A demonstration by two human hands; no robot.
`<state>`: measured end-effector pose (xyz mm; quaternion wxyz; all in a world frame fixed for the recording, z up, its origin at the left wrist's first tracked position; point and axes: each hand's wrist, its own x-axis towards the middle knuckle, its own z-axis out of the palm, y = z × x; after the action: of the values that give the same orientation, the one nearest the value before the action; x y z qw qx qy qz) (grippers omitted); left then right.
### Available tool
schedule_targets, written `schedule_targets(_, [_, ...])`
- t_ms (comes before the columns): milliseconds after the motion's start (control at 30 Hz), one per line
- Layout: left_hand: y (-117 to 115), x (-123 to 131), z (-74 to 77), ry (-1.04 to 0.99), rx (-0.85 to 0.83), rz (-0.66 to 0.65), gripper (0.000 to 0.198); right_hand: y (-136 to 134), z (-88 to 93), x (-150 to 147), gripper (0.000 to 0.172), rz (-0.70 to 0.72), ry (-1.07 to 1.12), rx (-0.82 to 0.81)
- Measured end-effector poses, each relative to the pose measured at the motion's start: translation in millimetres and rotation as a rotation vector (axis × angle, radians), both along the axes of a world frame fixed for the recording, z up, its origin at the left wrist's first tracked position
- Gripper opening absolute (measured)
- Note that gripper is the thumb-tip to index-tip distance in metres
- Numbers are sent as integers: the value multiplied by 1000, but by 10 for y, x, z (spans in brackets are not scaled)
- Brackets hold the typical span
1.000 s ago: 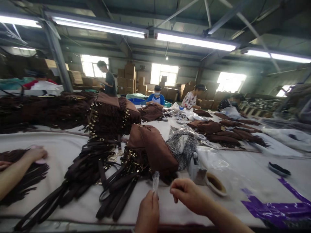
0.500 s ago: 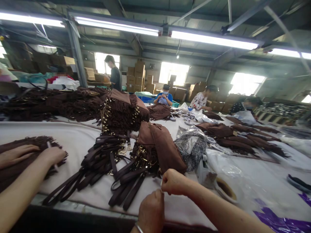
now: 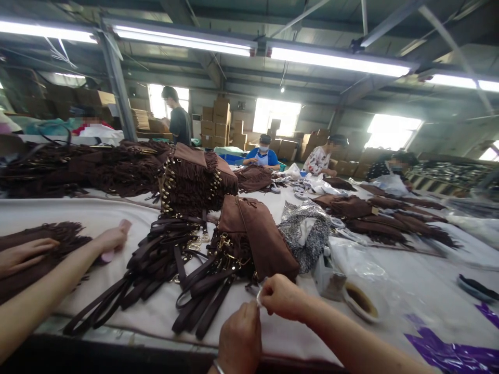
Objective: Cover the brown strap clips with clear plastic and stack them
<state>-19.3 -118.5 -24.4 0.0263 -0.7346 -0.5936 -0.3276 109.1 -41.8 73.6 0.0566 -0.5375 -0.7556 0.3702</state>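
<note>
My left hand, a bracelet at its wrist, is closed near the table's front edge. My right hand is closed in a pinch just above and to the right of it, the two almost touching. Between their fingertips shows a small white scrap, too small to name. Just beyond my hands lies a brown suede bag with fringe and gold clasps. Dark brown straps with metal hooks spread to its left.
At the left, a co-worker's hands rest by a brown fringed piece; one holds a pale pink strip. Fringed bags are stacked behind. To the right are a patterned bag, a tape roll and purple plastic. Other people sit across the table.
The co-worker's right hand has swept rightward off the fringed piece with the pale strip. My hands have shifted only slightly and stay close together.
</note>
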Motion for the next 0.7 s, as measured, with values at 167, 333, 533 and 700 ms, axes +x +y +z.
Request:
schedule_targets(167, [20, 76, 96, -341, -200, -69, 23, -204, -277, 160, 21, -156, 220, 135])
schedule_targets(333, [31, 182, 175, -684, -429, -39, 28, -401, -535, 260, 8, -256, 325, 284])
schedule_targets(533, [7, 248, 178, -1162, -727, -56, 36, -474, -679, 289, 1, -365, 441, 163])
schedule_targets(700, [-28, 250, 121, -1357, -817, -109, 40, -423, -733, 266, 6, -492, 544, -59])
